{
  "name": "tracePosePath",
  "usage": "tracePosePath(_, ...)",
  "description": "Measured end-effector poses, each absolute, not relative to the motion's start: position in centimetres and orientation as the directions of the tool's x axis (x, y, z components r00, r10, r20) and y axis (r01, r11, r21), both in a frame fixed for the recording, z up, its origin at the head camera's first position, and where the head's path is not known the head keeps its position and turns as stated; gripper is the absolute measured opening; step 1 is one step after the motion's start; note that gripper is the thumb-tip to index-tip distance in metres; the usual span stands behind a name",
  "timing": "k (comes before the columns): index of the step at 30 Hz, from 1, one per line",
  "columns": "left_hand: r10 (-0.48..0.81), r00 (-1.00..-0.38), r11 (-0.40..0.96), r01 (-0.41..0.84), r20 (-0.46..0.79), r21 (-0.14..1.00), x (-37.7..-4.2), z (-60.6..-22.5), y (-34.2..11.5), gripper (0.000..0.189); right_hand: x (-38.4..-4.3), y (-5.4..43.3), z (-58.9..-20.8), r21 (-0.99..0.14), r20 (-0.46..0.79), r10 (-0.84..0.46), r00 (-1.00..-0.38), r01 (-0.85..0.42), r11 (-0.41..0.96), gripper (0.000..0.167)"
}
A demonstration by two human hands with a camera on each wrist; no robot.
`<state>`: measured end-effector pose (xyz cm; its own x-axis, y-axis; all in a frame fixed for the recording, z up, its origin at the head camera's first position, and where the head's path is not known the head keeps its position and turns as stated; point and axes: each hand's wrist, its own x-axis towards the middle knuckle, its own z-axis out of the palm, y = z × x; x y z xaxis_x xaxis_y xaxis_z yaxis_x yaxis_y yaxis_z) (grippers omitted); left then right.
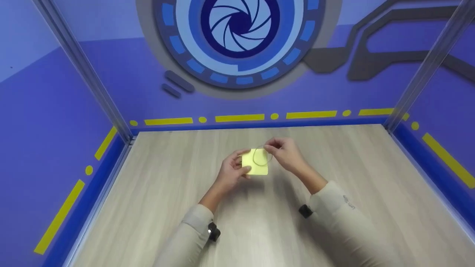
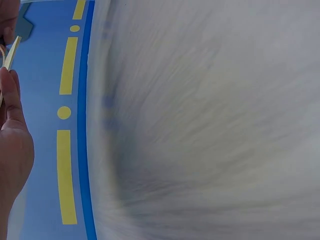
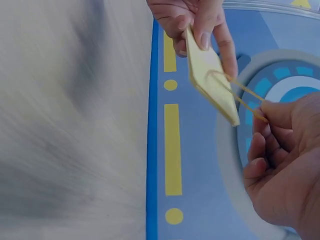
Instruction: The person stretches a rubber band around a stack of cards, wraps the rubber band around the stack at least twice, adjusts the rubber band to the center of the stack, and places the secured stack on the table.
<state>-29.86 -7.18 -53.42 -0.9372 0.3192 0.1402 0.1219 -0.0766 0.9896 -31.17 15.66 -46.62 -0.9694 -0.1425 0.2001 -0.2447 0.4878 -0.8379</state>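
Note:
A pad of yellow sticky notes (image 1: 255,167) is held up over the table by my left hand (image 1: 231,170), thumb on its front face and fingers behind it. In the right wrist view the pad (image 3: 212,75) shows as a thin stack seen at a slant. My right hand (image 1: 285,152) pinches a thin rubber band (image 1: 254,160) between thumb and fingertips. The band's loop hangs across the pad's front in the head view. From the right wrist, the rubber band (image 3: 245,104) stretches from the pinching fingertips to the pad's face. The left wrist view catches only the pad's edge (image 2: 11,55).
Beneath the hands lies a wood-grain table (image 1: 167,178). Blue panels (image 1: 111,81) with yellow dashes enclose it at the back and both sides, joined by metal corner posts (image 1: 89,74). Small black devices (image 1: 305,211) sit at both sleeve cuffs.

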Motion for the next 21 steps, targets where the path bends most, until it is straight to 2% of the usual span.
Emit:
tracePosePath(4,0.334,-0.929,-0.097,0.138,0.163,0.986,-29.7,-53.4,-7.5,0.059,-32.0,15.5,-46.9,-0.860,0.177,-0.070,-0.982,-0.189,0.474,0.020)
tracePosePath(8,0.323,-0.928,-0.116,0.155,0.185,0.981,-29.6,-53.4,-7.7,0.059,-32.5,15.6,-47.6,-0.884,0.137,-0.052,-0.989,-0.146,0.443,0.022)
tracePosePath(21,0.183,-0.966,-0.235,0.136,0.181,0.962,-29.9,-53.0,-6.7,0.061,-32.4,15.5,-49.6,-0.935,0.067,-0.037,-0.997,-0.076,0.348,0.019)
